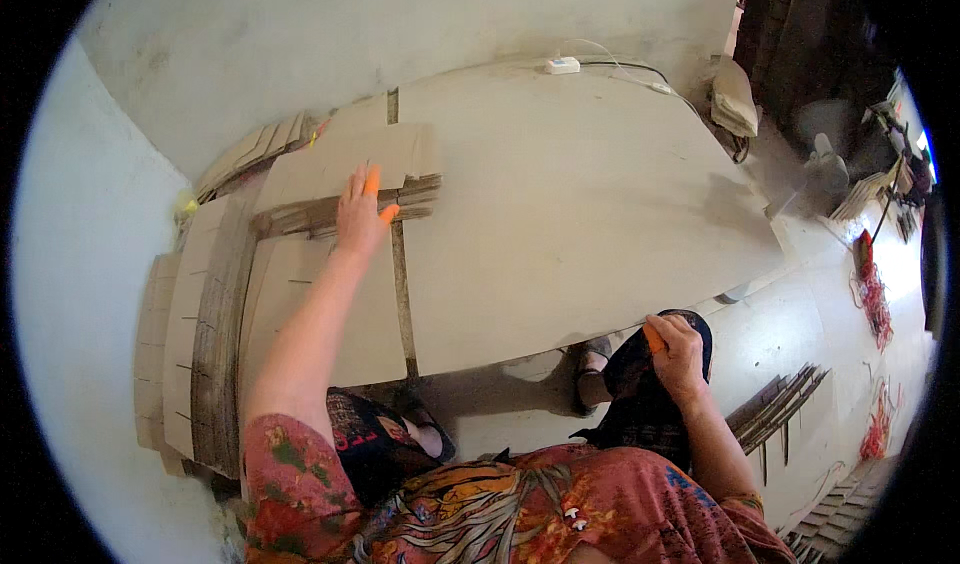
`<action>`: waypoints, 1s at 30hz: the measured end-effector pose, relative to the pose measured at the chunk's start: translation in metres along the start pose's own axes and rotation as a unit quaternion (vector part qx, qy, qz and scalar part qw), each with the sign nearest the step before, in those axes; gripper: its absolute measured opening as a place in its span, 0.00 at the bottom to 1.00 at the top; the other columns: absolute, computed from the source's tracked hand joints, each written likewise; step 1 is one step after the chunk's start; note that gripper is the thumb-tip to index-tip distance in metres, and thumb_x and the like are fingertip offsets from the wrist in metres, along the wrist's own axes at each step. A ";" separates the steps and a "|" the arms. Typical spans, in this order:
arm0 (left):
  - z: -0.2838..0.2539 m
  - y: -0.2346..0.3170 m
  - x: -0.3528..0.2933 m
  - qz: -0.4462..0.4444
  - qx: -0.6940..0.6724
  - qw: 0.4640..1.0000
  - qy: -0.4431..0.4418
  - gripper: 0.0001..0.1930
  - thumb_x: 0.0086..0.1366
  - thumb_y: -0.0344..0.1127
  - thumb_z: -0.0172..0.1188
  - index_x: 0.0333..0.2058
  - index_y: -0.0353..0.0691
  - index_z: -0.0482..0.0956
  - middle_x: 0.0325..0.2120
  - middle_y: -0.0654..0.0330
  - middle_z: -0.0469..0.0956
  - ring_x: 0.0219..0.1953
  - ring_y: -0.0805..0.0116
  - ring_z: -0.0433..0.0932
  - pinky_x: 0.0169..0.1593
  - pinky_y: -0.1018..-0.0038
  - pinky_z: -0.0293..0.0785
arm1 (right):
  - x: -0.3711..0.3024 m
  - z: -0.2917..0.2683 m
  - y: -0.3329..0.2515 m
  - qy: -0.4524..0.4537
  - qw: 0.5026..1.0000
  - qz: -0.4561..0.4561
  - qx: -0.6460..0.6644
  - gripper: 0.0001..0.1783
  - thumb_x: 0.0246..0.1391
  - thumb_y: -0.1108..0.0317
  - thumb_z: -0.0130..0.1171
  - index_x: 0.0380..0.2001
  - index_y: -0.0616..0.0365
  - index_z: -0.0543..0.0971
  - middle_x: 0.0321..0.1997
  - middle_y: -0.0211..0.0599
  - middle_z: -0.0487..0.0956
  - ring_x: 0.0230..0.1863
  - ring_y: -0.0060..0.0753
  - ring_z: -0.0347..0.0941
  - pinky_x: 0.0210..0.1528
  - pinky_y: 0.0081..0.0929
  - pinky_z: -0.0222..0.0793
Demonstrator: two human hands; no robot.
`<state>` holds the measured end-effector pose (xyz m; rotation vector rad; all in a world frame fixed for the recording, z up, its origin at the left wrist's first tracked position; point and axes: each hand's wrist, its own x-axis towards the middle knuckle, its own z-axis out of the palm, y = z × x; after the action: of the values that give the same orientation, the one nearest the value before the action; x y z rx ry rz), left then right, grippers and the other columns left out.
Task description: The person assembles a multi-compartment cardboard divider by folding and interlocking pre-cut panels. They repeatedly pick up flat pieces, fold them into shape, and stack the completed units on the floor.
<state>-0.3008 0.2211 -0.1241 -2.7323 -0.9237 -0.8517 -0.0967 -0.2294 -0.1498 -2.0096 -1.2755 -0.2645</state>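
My left hand [358, 219] lies over a stack of flat cardboard pieces [345, 159], its fingers stretched out. Orange covers sit on its thumb and one finger. The stack's near edge shows several layers, and some pieces stick out to the right. My right hand [680, 359] is closed at the near right edge of a broad, pale tabletop board [560, 214], just above my knee. An orange cover shows on it too; what its curled fingers hold, if anything, is hidden.
Slotted cardboard stacks [195, 324] stand at the left by the wall. A white power strip [563, 65] with cables lies at the board's far edge. More cardboard [785, 404] and red string bundles [873, 299] are on the right. A fan-like object [825, 169] stands beyond.
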 end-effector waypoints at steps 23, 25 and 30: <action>-0.048 0.092 -0.179 0.084 -0.246 0.965 -0.044 0.24 0.56 0.41 0.62 0.48 0.34 0.72 0.50 0.48 0.69 0.55 0.52 0.67 0.58 0.63 0.63 | -0.019 0.052 -0.042 -0.107 0.797 0.315 0.505 0.10 0.55 0.75 0.48 0.38 0.61 0.77 0.37 0.33 0.78 0.33 0.30 0.76 0.34 0.24 0.72; -0.067 0.029 -0.162 -0.233 -0.143 0.952 -0.139 0.33 0.55 0.45 0.62 0.53 0.30 0.64 0.53 0.41 0.63 0.58 0.47 0.60 0.60 0.60 0.58 | -0.016 0.043 -0.054 -0.061 0.793 0.306 0.523 0.07 0.51 0.74 0.56 0.35 0.63 0.78 0.32 0.28 0.79 0.32 0.21 0.73 0.33 0.19 0.68; -0.092 -0.067 -0.156 -0.297 0.132 0.911 -0.254 0.17 0.63 0.38 0.48 0.46 0.33 0.69 0.45 0.42 0.72 0.49 0.49 0.71 0.49 0.55 0.67 | -0.019 0.037 -0.054 -0.104 0.824 0.276 0.483 0.06 0.51 0.74 0.58 0.32 0.66 0.80 0.29 0.27 0.79 0.27 0.16 0.70 0.30 0.17 0.66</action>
<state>-0.4858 0.1669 -0.1370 -2.4759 -1.8712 -0.0203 -0.1590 -0.2046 -0.1608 -1.3955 -0.6364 0.7636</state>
